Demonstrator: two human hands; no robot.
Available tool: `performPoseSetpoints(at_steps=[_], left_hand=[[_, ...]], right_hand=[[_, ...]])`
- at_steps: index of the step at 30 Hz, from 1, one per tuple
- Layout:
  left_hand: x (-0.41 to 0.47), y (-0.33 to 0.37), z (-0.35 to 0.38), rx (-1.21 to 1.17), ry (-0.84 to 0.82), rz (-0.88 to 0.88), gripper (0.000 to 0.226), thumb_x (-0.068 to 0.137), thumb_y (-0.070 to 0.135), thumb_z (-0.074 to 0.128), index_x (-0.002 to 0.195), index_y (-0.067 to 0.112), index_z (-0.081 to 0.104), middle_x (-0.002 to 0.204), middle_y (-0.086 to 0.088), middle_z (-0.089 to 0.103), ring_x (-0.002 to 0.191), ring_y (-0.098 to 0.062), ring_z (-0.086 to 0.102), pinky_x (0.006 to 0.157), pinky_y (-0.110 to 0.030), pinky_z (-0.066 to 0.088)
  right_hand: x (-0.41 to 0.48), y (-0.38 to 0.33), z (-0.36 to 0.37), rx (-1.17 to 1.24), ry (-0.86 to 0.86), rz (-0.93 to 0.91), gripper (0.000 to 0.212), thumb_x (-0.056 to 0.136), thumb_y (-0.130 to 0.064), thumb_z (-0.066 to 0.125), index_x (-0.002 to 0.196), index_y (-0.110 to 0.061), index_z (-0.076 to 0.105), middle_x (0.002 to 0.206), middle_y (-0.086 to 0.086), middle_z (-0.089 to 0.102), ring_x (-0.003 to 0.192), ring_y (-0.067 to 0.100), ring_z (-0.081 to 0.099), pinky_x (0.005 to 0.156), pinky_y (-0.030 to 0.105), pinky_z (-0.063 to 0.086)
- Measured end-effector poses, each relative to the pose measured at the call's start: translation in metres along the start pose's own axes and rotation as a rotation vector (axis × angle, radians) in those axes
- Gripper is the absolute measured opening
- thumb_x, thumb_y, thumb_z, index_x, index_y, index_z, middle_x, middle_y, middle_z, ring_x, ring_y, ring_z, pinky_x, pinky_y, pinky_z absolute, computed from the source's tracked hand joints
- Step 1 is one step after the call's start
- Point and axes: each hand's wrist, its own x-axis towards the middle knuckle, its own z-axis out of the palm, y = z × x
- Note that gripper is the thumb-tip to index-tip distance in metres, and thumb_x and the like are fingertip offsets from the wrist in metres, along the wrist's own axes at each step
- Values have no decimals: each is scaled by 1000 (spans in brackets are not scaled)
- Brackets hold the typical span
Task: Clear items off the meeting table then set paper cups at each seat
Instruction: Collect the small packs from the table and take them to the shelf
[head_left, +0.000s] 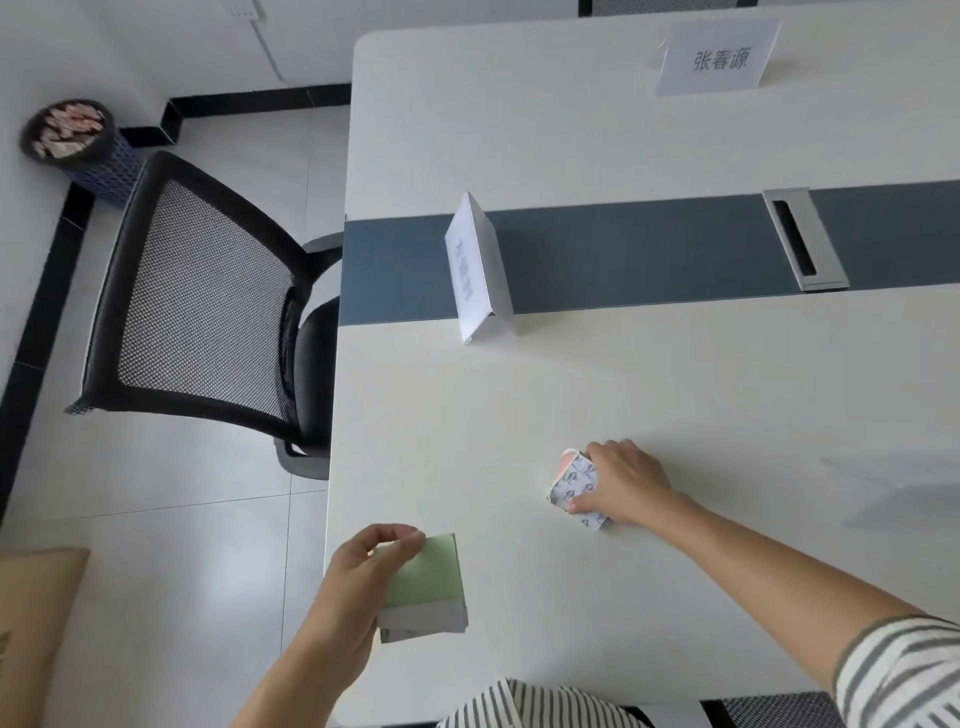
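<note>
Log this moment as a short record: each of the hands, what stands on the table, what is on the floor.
left hand: grips a green-topped box near the left edge of the table
right hand: fingers curled round a patterned packet on the table
also on table: near name card at the dark centre strip's left end; far name card by the far side; metal cable slot
floor: mesh chair at the table's end; waste bin full of scraps beyond it
paper cups: none in view

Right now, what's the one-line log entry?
step: clearing | left hand: holds green box | right hand: grips patterned packet on table
</note>
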Motion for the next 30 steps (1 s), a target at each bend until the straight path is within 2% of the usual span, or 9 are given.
performPoseSetpoints(at_steps=[4, 7, 9, 12, 14, 18, 23, 26, 30], left_hand=[[-4, 0, -3, 24, 48, 17, 40, 66, 18, 75, 103, 10, 61, 87, -15, 56, 68, -29, 54, 45, -30, 50], [-8, 0, -6, 108, 46, 35, 26, 75, 17, 74, 94, 7, 61, 85, -12, 54, 68, -28, 54, 48, -32, 51], [-11, 3, -8, 167, -1, 64, 14, 84, 19, 67, 84, 7, 59, 81, -11, 52, 65, -27, 52, 47, -31, 50], [-12, 10, -13, 273, -50, 141, 23, 87, 25, 65, 70, 12, 56, 70, -7, 49, 57, -23, 48, 45, -27, 46], [-13, 16, -16, 366, -78, 206, 29, 88, 30, 63, 65, 14, 54, 63, -4, 48, 51, -19, 46, 44, -24, 42], [-17, 24, -19, 571, -140, 389, 33, 89, 31, 61, 64, 13, 50, 55, 0, 44, 42, -12, 42, 40, -19, 34], [-30, 22, -5, 845, -324, 576, 36, 89, 33, 60, 68, 3, 54, 57, -1, 47, 52, -16, 43, 51, -28, 36], [-51, 9, 19, 1009, -480, 652, 36, 88, 34, 60, 62, 11, 52, 55, 4, 47, 51, -14, 42, 52, -26, 35], [-91, -23, 63, 1132, -685, 697, 36, 86, 36, 61, 59, 16, 49, 54, 7, 47, 53, -14, 43, 54, -26, 36]], right_hand=[[-18, -12, 16, 111, 144, -20, 52, 81, -52, 61, 117, -18, 45, 113, 2, 68, 101, 29, 64, 73, 33, 45], [-32, -20, 20, 219, 185, 105, 52, 79, -50, 58, 118, -17, 45, 102, 3, 71, 91, 29, 67, 70, 32, 45], [-43, -25, 17, 292, 205, 182, 49, 80, -48, 57, 118, -17, 48, 102, 3, 71, 93, 29, 66, 71, 32, 43], [-69, -36, 9, 507, 223, 265, 32, 83, -49, 55, 92, -18, 50, 87, 2, 67, 88, 31, 62, 65, 32, 40], [-96, -44, 3, 668, 277, 285, 39, 83, -55, 54, 76, -18, 45, 74, 0, 62, 77, 29, 60, 61, 33, 39], [-162, -61, 0, 811, 406, 291, 52, 82, -67, 51, 75, -15, 48, 69, 0, 63, 68, 26, 59, 61, 36, 44], [-254, -75, 21, 906, 527, 389, 70, 72, -81, 42, 80, -13, 54, 69, 6, 67, 64, 23, 61, 64, 40, 50], [-309, -78, 52, 1033, 555, 488, 75, 68, -86, 44, 88, -16, 62, 79, 3, 73, 71, 19, 69, 69, 43, 55], [-383, -78, 97, 1182, 602, 672, 50, 77, -71, 54, 82, -22, 63, 81, 0, 72, 75, 16, 69, 74, 40, 55]])
